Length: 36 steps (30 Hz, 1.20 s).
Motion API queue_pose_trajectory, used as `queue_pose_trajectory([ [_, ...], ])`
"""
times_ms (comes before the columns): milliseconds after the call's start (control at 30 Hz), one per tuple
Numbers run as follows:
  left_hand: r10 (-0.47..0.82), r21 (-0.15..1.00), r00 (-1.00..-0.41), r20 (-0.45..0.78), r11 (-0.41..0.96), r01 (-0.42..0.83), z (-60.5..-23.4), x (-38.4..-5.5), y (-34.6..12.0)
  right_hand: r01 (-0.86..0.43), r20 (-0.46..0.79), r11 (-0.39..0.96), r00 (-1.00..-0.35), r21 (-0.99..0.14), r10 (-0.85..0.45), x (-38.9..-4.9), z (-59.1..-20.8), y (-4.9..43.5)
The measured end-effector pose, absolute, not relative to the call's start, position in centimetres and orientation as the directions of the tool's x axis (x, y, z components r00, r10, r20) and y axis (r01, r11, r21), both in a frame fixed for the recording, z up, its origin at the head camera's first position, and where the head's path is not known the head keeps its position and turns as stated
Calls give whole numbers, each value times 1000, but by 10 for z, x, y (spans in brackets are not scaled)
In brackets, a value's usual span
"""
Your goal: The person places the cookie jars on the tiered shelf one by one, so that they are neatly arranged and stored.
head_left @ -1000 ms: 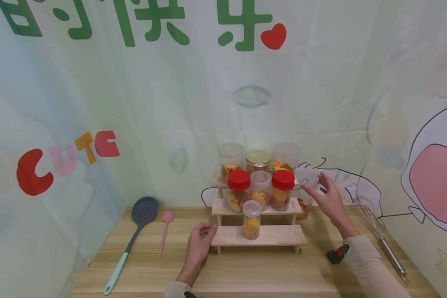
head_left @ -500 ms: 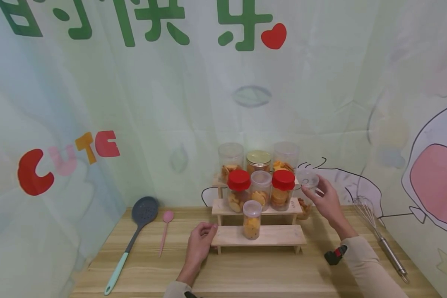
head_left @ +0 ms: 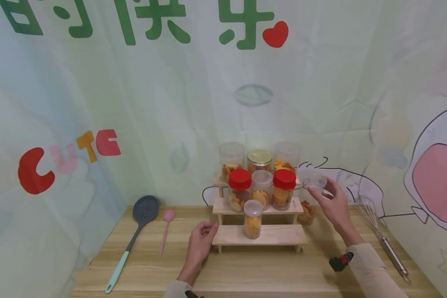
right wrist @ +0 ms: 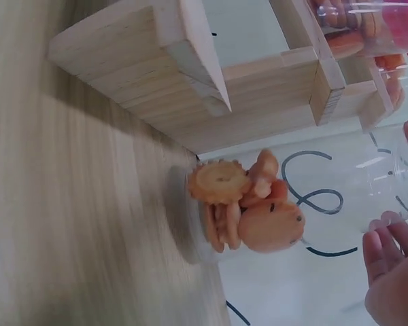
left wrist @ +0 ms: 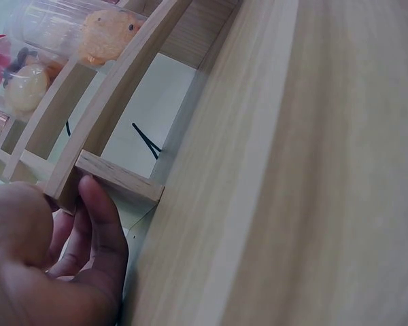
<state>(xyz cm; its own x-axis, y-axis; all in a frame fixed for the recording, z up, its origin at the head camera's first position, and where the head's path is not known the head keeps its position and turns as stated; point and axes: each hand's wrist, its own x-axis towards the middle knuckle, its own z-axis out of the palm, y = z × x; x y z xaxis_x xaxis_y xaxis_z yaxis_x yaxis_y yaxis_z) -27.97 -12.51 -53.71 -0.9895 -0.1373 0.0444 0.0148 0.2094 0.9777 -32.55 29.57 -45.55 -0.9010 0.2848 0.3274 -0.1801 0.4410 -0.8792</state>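
Note:
In the head view my left hand (head_left: 201, 244) holds the left end of the lowest step of a three-tier wooden stand (head_left: 279, 235). The left wrist view has the thumb over the board end and fingers (left wrist: 98, 210) curled below it. My right hand (head_left: 335, 203) grips a clear jar (head_left: 307, 213) near its top, just right of the stand. Thumb and fingers lie on either side of its upper end in the right wrist view. Several cookies (right wrist: 251, 204) lie in the jar's bottom, which is right at the tabletop. The jar stands slightly tilted.
The front step bears a small clear cookie jar (head_left: 253, 221). Red-lidded jars (head_left: 240, 194) flank another on the middle step; a gold-lidded jar (head_left: 259, 159) is among those on top. A slotted turner (head_left: 145, 211) and pink spoon (head_left: 168, 216) lie left, a whisk (head_left: 389, 250) right.
My right hand has drawn the clear jar a little to the right and toward me, away from the stand. The left hand keeps its place on the step.

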Motion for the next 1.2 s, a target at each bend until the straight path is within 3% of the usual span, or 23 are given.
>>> queue_pose_trajectory([
  [500, -124, 980, -991, 51, 198, 26, -535, -278, -123, -215, 410, 480, -843, -850, 348, -288, -457, 295],
  [833, -133, 977, -990, 35, 214, 5, -536, -279, -123, -229, 413, 426, -811, -875, 413, -262, -445, 292],
  [1200, -134, 973, -990, 40, 231, 8, -535, -278, -125, -357, 507, 416, -792, -836, 341, -252, -425, 267],
])
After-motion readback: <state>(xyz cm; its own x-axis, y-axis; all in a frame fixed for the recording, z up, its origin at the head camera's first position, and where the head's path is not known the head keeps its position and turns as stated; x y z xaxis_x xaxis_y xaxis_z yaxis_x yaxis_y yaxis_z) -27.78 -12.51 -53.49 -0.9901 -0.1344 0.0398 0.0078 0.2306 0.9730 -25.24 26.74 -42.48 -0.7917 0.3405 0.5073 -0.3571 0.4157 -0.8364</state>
